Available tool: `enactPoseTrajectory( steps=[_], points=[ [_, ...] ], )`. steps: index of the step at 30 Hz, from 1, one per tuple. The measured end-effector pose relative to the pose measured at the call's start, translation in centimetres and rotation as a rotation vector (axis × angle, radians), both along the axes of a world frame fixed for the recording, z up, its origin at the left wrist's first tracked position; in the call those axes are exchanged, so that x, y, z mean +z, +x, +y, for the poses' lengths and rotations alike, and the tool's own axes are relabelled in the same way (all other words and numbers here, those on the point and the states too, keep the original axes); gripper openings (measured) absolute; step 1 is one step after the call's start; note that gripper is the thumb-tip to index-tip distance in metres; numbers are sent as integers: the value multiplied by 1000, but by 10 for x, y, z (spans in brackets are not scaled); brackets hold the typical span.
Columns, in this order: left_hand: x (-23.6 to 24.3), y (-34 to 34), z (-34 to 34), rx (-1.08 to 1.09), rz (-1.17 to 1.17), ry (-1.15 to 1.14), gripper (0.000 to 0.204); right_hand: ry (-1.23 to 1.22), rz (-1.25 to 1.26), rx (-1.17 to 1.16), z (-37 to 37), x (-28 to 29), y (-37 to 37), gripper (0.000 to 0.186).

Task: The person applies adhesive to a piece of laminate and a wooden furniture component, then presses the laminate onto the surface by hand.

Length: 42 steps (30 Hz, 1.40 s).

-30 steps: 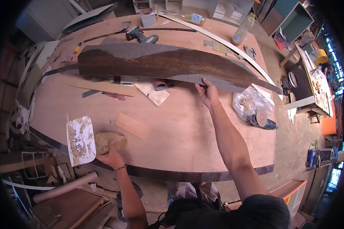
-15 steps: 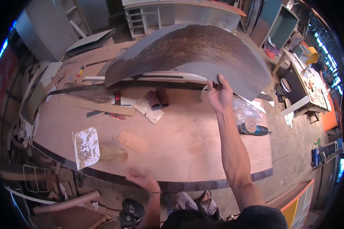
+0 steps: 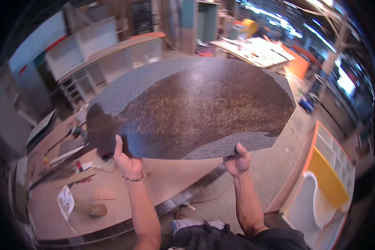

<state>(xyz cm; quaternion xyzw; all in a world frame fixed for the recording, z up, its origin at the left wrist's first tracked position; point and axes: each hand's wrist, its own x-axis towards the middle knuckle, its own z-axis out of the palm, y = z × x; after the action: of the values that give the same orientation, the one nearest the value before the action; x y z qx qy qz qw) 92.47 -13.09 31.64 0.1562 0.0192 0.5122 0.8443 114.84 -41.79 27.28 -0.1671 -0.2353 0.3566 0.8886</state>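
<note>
A large thin, rounded panel [image 3: 196, 108], mottled dark brown with grey patches, is raised over the pale plywood worktable [image 3: 158, 181]. My left hand [image 3: 129, 163] grips its near edge toward the left, thumb on top. My right hand [image 3: 237, 162] grips that same edge farther right, also thumb on top, fingers underneath. On the table below left sit a stained white spreader board [image 3: 65, 198] and a brown lump or container [image 3: 91, 208], too blurred to tell which. Strips and scraps [image 3: 66, 154] lie at the table's left, partly hidden by the panel.
Behind stand cream cabinets [image 3: 100, 71], a teal cabinet [image 3: 206, 29] and a cluttered bench [image 3: 258, 50] with an orange side. At the right is a curved shelf unit [image 3: 321, 175] with yellow and white parts. Concrete floor shows between it and the worktable.
The panel has been lifted and flattened out from a bowed shape and moved rightward. My left hand has left the brown lump and now grips the panel. The view has swung right and upward.
</note>
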Motion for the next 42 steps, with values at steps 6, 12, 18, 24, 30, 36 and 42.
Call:
enactPoseTrajectory(
  steps=[6, 12, 18, 24, 30, 36, 42],
  points=[
    [-48, 51, -57, -235, 160, 36, 39, -65, 98, -185, -120, -73, -28, 33],
    [3, 87, -54, -295, 272, 79, 56, -498, 303, -455, -139, -6, -88, 32],
    [127, 140, -16, -476, 437, 90, 78, -1288, -215, 642, -120, 188, -153, 44],
    [192, 165, 32, -967, 302, -19, 74, -1848, -537, -1587, 20, 274, -130, 75],
    [169, 185, 57, -1473, 36, -95, 69, -1960, -323, -1531, 121, 183, -102, 91],
    [159, 210, -6, -1537, 177, 18, 67, -1870, -144, -1729, 81, 151, -123, 89],
    [139, 234, 7, -1669, 163, 139, 67, -2139, -125, -1682, 162, 156, -167, 98]
  ],
)
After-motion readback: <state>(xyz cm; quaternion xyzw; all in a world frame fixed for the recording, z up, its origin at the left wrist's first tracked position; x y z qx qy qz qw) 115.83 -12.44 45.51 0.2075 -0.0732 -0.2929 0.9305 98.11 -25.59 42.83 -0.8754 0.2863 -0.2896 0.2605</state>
